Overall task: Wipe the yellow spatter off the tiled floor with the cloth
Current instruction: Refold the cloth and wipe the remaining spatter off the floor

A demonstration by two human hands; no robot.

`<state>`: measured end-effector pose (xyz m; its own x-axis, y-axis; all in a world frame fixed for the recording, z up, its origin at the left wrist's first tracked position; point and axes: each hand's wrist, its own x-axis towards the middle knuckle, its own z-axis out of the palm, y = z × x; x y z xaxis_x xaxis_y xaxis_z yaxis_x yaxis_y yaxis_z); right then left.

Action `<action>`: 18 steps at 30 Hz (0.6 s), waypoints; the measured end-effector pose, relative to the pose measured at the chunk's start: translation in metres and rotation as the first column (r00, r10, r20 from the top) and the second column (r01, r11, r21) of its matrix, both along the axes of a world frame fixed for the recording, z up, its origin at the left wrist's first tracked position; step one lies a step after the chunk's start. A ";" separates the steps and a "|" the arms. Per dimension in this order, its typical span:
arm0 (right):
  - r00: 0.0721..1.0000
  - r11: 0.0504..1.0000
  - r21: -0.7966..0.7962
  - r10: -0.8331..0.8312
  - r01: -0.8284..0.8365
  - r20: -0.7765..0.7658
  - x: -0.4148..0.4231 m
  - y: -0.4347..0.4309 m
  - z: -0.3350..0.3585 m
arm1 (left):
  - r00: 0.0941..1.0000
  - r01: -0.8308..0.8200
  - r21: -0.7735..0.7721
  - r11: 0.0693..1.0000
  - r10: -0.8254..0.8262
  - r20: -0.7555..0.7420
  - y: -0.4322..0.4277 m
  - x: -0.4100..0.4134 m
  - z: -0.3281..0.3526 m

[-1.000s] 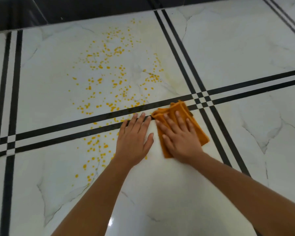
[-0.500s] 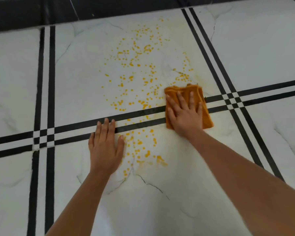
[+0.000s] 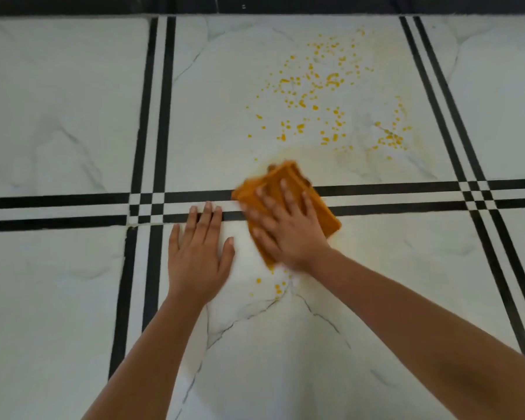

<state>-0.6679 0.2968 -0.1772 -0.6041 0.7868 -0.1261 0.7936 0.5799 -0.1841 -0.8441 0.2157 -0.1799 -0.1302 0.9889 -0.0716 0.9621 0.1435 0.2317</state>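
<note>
A folded orange cloth (image 3: 288, 178) lies across the double black stripe of the white marble floor (image 3: 73, 116). My right hand (image 3: 288, 230) presses flat on the cloth with spread fingers. My left hand (image 3: 199, 251) rests flat on the tile just left of the cloth, fingertips at the nearer black stripe. Yellow spatter (image 3: 315, 95) dots the tile beyond the cloth, with a faint yellow smear right above the cloth. A few yellow drops (image 3: 276, 286) remain below my right wrist.
Black double stripes (image 3: 156, 116) cross the floor in a grid, one pair at left, another at right (image 3: 446, 116). A dark wall base (image 3: 255, 4) runs along the top edge.
My right hand has swept the cloth leftward along the black stripe, and the drops near the stripe are gone. My left hand stays flat on the tile. The camera view has shifted left.
</note>
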 end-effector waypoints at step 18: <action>0.855 0.854 -0.026 -0.519 0.519 0.029 0.008 -0.046 -0.003 | 0.999 0.029 -0.050 0.998 -0.026 0.048 -0.072 0.016 0.000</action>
